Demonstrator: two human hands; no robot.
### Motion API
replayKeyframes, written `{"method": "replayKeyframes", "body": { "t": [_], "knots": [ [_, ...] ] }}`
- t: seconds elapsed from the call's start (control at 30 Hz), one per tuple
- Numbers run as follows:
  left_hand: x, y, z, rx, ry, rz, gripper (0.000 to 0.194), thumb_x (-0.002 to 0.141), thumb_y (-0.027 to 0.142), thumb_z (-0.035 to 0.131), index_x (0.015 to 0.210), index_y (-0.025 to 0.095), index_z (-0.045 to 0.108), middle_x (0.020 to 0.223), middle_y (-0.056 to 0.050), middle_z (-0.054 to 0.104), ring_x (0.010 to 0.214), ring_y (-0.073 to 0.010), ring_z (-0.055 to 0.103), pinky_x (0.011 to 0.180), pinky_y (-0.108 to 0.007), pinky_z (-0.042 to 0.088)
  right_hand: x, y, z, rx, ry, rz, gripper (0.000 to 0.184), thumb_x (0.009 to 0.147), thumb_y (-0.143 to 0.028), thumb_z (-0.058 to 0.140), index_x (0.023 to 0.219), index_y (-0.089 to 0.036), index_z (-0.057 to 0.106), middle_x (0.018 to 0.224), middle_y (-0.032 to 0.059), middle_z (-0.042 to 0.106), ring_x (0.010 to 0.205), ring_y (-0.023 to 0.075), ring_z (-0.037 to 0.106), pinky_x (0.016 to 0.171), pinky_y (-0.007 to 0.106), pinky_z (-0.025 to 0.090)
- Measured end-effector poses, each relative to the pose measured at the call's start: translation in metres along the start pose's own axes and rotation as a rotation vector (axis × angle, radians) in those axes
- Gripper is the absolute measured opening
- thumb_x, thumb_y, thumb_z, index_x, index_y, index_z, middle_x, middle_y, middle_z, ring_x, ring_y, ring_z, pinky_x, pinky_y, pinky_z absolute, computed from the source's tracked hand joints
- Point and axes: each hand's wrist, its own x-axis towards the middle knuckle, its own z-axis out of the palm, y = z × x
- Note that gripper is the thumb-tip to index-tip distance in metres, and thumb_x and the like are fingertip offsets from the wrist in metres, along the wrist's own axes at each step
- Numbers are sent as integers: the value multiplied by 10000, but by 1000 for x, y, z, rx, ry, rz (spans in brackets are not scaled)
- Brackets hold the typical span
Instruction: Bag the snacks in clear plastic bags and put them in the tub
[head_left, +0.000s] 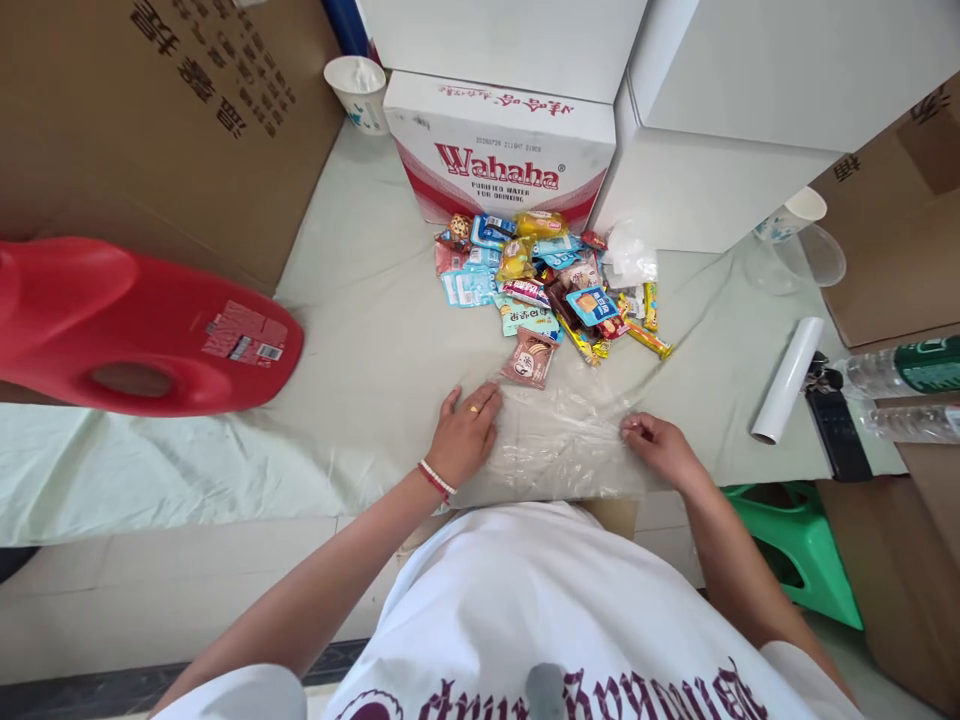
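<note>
A clear plastic bag (559, 440) lies flat on the pale green cloth in front of me. My left hand (466, 435), with a ring and a bead bracelet, presses flat on the bag's left edge. My right hand (656, 445) pinches the bag's right edge between fingers and thumb. Just beyond the bag lies a heap of small snack packets (547, 285); the nearest is a brown packet (529, 360), close to my left fingertips.
A Wahaha water carton (499, 150) and white boxes (720, 110) stand behind the snacks. A big red jug (142, 330) lies at left. Paper cups (360, 92), a white roll (787, 380), bottles (900, 370) and a green stool (802, 545) sit around.
</note>
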Motion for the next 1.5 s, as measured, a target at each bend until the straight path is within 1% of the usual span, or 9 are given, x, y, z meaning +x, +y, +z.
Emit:
{"method": "replayKeyframes", "body": {
  "t": [0.17,0.27,0.43,0.63,0.83,1.03,1.13,1.27,1.5],
  "knots": [
    [-22,14,6,80,-52,14,625,980,442,483,1546,189,407,1640,-178,338,1526,-345,319,1246,-658,54,39,-45,-34,-404,253,-239,309,891,-427,555,1018,-214,741,938,103,698,805,239,631,766,372,486],
    [-33,28,8,94,-62,-18,675,964,478,507,1566,198,381,1648,-177,311,1523,-354,323,1247,-662,45,74,-94,-2,-483,44,-466,331,953,-375,520,1156,-201,714,1075,128,696,990,279,620,895,394,482],
    [-43,31,10,94,-38,-41,640,987,492,466,1560,214,395,1646,-153,322,1527,-318,327,1265,-627,48,128,-125,57,-631,394,-373,662,926,-483,613,1425,-61,508,1354,253,526,1245,403,435,1028,534,397],
    [-44,29,10,75,-21,-36,624,996,491,454,1546,197,418,1644,-149,334,1529,-315,323,1263,-637,73,165,-122,55,-599,377,-260,587,909,-457,627,1357,-86,556,1302,259,534,1233,414,420,999,590,391],
    [-46,28,10,20,5,-43,631,988,492,472,1546,205,416,1641,-143,347,1528,-312,324,1269,-625,66,90,-123,25,-594,241,-479,439,936,-359,509,1299,-120,567,1122,174,646,1019,327,552,905,460,452],
    [-48,24,12,-2,-3,-31,715,939,519,552,1559,196,398,1645,-160,329,1529,-352,313,1263,-648,43,-5,-90,60,-894,-100,-492,452,943,-320,554,1364,-155,567,1227,183,651,1123,365,524,942,485,419],
    [-51,24,13,6,-17,-33,765,930,527,561,1574,163,362,1644,-168,327,1534,-353,302,1268,-635,48,-13,-67,70,-816,-137,-464,664,936,-401,602,1516,-132,423,1419,197,539,1251,382,461,1029,526,409],
    [-57,27,14,30,-17,-52,777,936,542,545,1573,141,356,1642,-165,330,1548,-346,267,1273,-619,35,-10,-51,52,-671,-169,-476,572,956,-306,560,1494,-140,461,1390,175,558,1244,341,474,1077,495,421],
    [-61,31,15,55,-34,-66,813,927,554,555,1589,145,316,1655,-170,291,1544,-339,279,1272,-611,15,-9,-74,59,-724,-144,-514,527,948,-362,615,1433,-172,540,1361,153,602,1227,345,487,1018,475,435]
  ]
}}
